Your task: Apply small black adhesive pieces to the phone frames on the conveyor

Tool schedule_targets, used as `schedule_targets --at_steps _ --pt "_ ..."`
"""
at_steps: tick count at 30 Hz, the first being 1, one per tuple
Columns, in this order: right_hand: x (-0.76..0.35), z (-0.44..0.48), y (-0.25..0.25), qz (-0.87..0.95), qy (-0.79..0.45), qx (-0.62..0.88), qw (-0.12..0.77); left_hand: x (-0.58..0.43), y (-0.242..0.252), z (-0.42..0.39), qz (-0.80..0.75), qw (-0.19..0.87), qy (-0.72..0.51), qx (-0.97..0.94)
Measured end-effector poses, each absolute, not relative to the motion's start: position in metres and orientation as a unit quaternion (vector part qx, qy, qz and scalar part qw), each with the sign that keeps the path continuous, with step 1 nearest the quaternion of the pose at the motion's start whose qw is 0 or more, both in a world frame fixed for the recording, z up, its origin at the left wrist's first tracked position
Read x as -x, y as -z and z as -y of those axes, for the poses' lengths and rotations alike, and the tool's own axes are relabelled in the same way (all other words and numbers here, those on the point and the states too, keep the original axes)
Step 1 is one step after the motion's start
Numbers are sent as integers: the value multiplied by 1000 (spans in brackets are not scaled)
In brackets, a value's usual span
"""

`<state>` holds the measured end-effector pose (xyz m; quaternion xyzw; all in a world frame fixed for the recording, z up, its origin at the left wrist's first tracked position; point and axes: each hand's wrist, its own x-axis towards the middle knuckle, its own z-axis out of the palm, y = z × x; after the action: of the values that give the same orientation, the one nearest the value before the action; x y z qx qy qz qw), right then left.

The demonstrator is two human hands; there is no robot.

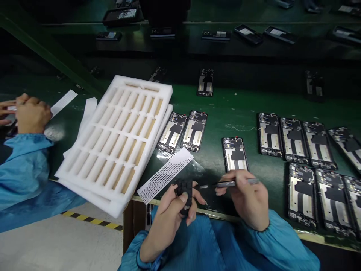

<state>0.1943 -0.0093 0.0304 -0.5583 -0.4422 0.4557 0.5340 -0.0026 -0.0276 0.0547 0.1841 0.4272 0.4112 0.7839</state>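
Note:
My left hand [169, 212] is closed around a small black plastic part [184, 195], with the thumb pressed on its face. Tweezers [225, 184] lie in the grip of my right hand [252, 199], their tips pointing left at the black part, a short gap away as far as I can see. Just beyond my right hand lies an opened phone body [235, 152], its lower end hidden by the fingers. A white sheet with rows of small black stickers [167, 175] rests beyond my left hand, partly over a clear film.
Two stacked white foam trays [124, 137] overhang the bench edge on the left. Two phone bodies [183, 131] lie beside them, and several more [295, 139] stand in rows at right. Further phones sit on the dark conveyor [205, 81]. A co-worker's hand [32, 114] works at far left.

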Motion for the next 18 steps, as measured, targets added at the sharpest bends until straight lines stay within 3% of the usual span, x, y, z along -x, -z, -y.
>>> schedule_targets --at_steps 3,7,10,13,18 --pt "-211 -7 -27 341 -483 539 600 14 -53 21 -502 729 -428 -184" --pt "-234 -28 -21 327 -479 555 596 32 -38 23 -584 646 -384 -308" --pt "-243 -45 -15 330 -467 574 586 41 -21 29 -680 428 -313 -506" --pt "-238 -62 -9 347 -437 585 589 44 -8 31 -678 213 -212 -671" --pt "-200 -71 -1 460 -505 553 476 44 -7 27 -597 96 -121 -787"
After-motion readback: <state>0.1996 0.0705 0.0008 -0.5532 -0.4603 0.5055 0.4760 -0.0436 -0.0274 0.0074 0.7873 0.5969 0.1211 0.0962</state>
